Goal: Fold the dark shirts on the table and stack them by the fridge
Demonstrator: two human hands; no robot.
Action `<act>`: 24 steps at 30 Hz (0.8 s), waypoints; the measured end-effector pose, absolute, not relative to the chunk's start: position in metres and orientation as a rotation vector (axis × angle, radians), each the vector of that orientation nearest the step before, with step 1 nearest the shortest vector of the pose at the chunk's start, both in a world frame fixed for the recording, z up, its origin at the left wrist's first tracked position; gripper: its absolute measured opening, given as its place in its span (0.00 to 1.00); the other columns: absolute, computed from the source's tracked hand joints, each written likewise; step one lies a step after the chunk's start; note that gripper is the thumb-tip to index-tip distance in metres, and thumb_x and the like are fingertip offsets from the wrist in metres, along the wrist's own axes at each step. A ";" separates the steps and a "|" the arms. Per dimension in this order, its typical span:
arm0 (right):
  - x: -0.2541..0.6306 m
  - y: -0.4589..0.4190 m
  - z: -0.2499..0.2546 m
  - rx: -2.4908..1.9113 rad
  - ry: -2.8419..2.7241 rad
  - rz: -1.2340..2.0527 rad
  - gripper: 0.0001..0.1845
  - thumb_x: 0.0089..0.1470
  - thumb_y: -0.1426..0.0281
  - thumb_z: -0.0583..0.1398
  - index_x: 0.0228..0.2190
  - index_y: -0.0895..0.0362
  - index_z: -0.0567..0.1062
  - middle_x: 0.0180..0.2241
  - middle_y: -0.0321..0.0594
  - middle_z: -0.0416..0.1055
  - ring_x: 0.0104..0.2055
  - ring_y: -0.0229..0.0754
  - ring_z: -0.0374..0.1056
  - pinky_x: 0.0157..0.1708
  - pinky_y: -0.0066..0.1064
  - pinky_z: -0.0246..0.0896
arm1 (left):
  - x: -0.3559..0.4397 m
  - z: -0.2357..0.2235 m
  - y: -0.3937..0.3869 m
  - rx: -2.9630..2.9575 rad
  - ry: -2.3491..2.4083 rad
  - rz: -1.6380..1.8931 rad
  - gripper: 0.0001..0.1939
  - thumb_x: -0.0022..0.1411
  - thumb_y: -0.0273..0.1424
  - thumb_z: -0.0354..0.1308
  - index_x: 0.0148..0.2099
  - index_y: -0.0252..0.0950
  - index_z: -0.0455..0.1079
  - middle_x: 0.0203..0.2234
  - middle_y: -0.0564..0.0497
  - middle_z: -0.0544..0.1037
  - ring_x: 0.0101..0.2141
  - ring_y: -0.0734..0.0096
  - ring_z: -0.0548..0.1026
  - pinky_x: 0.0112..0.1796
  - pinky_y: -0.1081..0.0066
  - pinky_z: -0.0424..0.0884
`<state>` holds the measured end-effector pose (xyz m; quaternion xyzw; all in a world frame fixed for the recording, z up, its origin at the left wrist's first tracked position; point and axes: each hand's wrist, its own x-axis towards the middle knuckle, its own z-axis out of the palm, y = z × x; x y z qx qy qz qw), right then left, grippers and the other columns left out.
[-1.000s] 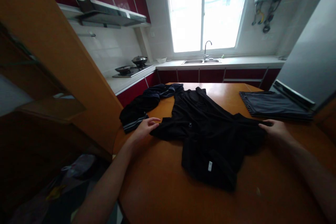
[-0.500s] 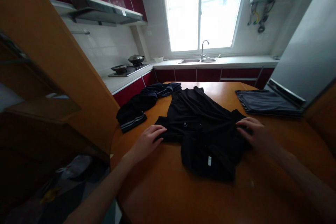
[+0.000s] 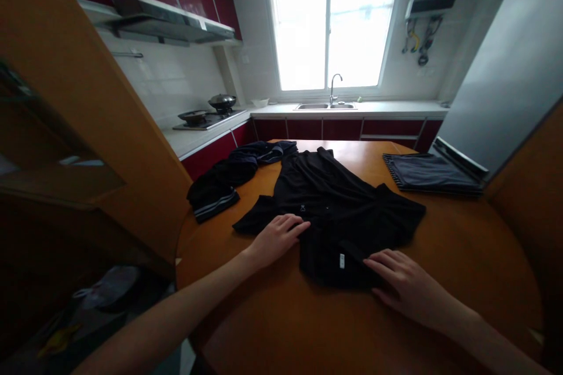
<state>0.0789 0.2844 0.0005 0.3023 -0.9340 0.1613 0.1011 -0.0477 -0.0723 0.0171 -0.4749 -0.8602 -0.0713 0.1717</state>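
A black short-sleeved top [image 3: 325,187] lies spread on the wooden table, its sleeves out to both sides. At the near end, a hood-like part [image 3: 321,272] with a small white label [image 3: 342,261] inside is turned toward me. My left hand [image 3: 279,239] reaches onto the fabric at the left of the hood's base, fingers stretched out and tips against the cloth. At the hood's right edge is my right hand [image 3: 407,284], fingertips touching the cloth and thumb apart, lower down. Neither hand shows a clear grip.
Dark clothes with grey stripes [image 3: 215,205] lie heaped at the table's left. A folded grey cloth with a striped edge [image 3: 433,171] lies at the right near the fridge [image 3: 497,82]. Beyond the wooden table [image 3: 264,316] are a sink [image 3: 325,106] and a stove with pans [image 3: 222,101].
Both hands have left the sleeve ends and moved inward to the hood part. The sleeves now lie flat on the table. The view has shifted slightly to the right.
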 end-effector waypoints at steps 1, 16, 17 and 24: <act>0.079 0.284 0.000 0.909 -2.733 0.463 0.23 0.55 0.75 0.60 0.53 0.54 0.73 0.49 0.46 0.74 0.49 0.50 0.69 0.51 0.45 0.67 | -0.051 0.016 -0.076 -1.300 -2.461 -0.215 0.18 0.69 0.27 0.55 0.60 0.40 0.68 0.50 0.45 0.74 0.49 0.60 0.73 0.50 0.60 0.70; 0.089 0.313 0.005 1.022 -2.571 0.487 0.18 0.58 0.78 0.58 0.49 0.52 0.75 0.46 0.43 0.76 0.49 0.45 0.71 0.50 0.39 0.67 | -0.028 0.033 -0.156 -1.355 -2.501 -0.538 0.08 0.70 0.27 0.52 0.44 0.39 0.73 0.44 0.49 0.80 0.47 0.65 0.75 0.51 0.63 0.67; 0.090 0.311 0.005 1.024 -2.596 0.499 0.18 0.58 0.78 0.58 0.48 0.52 0.76 0.46 0.43 0.76 0.49 0.45 0.71 0.51 0.39 0.67 | -0.023 0.033 -0.156 -1.381 -2.542 -0.527 0.08 0.70 0.27 0.53 0.45 0.40 0.74 0.45 0.49 0.80 0.49 0.65 0.74 0.52 0.62 0.66; 0.088 0.303 0.010 1.040 -2.815 0.592 0.21 0.55 0.66 0.65 0.51 0.48 0.75 0.51 0.42 0.73 0.54 0.49 0.67 0.55 0.43 0.64 | 0.008 0.039 -0.110 -1.297 -2.805 -0.760 0.24 0.62 0.38 0.65 0.59 0.43 0.69 0.49 0.46 0.77 0.52 0.58 0.71 0.55 0.58 0.65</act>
